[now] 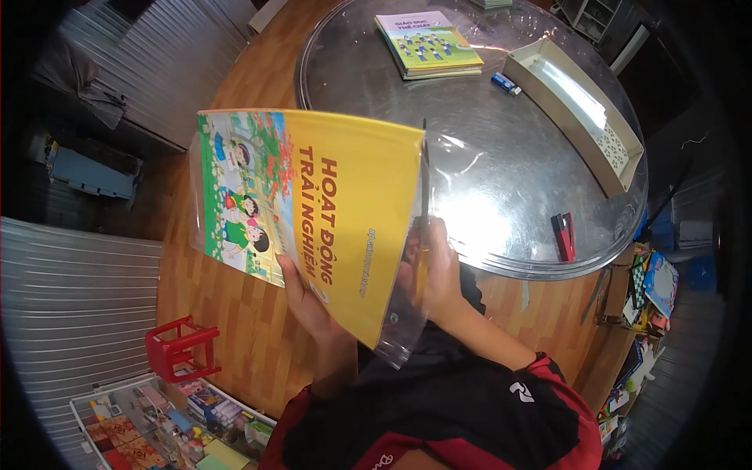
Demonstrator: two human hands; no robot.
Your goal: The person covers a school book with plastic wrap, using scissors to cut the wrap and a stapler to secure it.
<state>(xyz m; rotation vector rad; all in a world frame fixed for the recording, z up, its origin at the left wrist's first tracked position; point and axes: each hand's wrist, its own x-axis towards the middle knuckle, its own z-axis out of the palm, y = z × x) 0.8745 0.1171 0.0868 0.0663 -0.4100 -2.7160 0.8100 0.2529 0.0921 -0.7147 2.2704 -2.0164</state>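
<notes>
A large yellow paperback book (pixel 313 211) with a cartoon of children on a green lawn at one end of its cover is held up in the air in front of the person, over the wooden floor (pixel 227 305) and just short of the round glass-topped bench (pixel 501 157). A clear plastic cover sheet (pixel 407 313) is wrapped round the book and sticks out past its edge on the bench side. The left hand (pixel 307 301) is closed on the book's lower edge, fingers under the cover. The right hand (pixel 439 270) is closed round the handle of a pair of scissors (pixel 424 211), whose dark blades point up along the book's edge, against the plastic. On the bench, well apart from the hands, lie a green-and-yellow book (pixel 431 45) on a small stack, a small blue object (pixel 505 83), a long narrow cream cardboard tray (pixel 580 117) and a red stapler (pixel 563 236). A red plastic stool (pixel 182 347) stands on the floor to the left.
</notes>
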